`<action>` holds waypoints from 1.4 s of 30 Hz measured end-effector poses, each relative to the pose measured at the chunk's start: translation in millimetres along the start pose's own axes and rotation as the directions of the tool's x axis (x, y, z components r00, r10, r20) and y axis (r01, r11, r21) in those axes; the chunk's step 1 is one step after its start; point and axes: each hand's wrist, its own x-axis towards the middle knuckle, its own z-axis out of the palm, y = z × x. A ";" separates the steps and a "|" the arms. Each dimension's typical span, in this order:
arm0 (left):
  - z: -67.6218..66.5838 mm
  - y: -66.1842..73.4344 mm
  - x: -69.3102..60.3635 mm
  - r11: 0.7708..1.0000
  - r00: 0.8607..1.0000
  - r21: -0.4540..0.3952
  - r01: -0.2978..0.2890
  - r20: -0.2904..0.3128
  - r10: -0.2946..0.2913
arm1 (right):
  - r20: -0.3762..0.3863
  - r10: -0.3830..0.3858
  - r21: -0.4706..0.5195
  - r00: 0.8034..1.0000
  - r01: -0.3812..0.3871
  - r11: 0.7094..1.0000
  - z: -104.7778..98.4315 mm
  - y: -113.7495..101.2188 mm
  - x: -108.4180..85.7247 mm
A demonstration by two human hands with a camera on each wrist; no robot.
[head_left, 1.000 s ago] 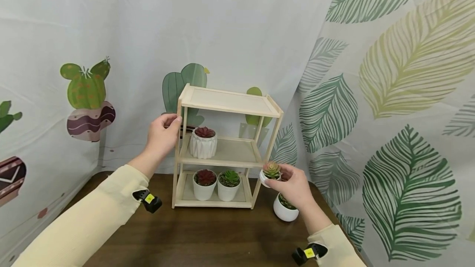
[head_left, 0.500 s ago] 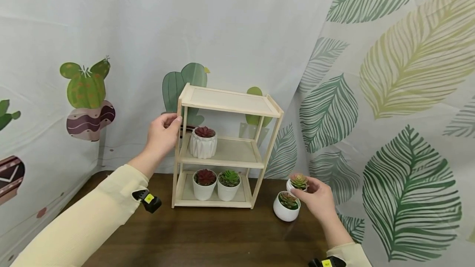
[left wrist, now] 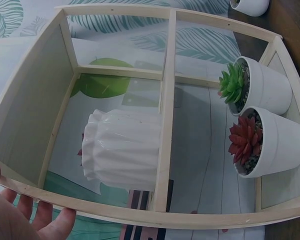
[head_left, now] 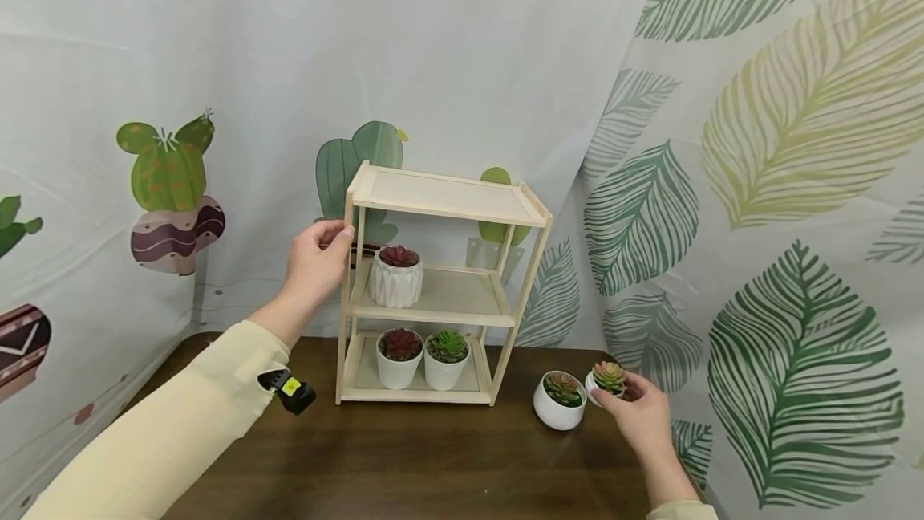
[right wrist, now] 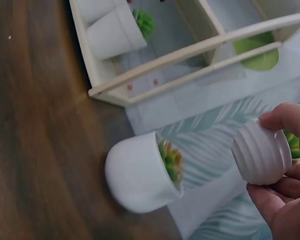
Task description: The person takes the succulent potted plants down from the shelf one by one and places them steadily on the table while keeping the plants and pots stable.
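My left hand (head_left: 318,259) grips the left upright of a pale wooden shelf rack (head_left: 447,195), thumb in front and fingers around the post in the left wrist view. My right hand (head_left: 642,416) pinches a small white ribbed pot (right wrist: 262,152) with a pink-green succulent (head_left: 609,376). That pot is held just right of a rounded white pot (head_left: 558,412) standing on the table, which has an orange-green succulent in it. On the rack's middle shelf is a fluted white pot (head_left: 396,286) with a dark red succulent.
The bottom shelf holds a white pot with a red succulent (head_left: 399,367) and one with a green succulent (head_left: 445,367). The dark wooden table (head_left: 404,464) ends at its back right near a leaf-print cloth (head_left: 794,343). A cactus-print cloth (head_left: 462,62) hangs behind the rack.
My right hand has carried the ribbed pot from beside the rack's right post rightward and down, past the rounded pot. The left hand keeps its grip on the rack.
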 end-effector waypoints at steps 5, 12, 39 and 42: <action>-0.7 -0.1 0.7 1.000 1.000 0.002 -0.002 0.003 0.002 | -0.046 0.000 -0.025 0.999 -0.001 1.000 3.5 21.2 1.9; -0.8 0.6 0.1 1.000 1.000 0.002 0.002 0.013 -0.002 | -0.093 0.023 -0.018 0.995 -0.025 1.000 12.9 48.8 3.3; -1.1 -1.8 1.8 1.000 1.000 -0.013 0.009 0.028 -0.009 | -0.039 0.146 -0.080 0.989 -0.149 0.986 46.2 96.8 0.5; -1.0 -1.4 1.8 1.000 1.000 -0.018 0.010 0.023 -0.009 | -0.039 0.145 -0.075 0.989 -0.147 0.986 49.2 98.7 0.9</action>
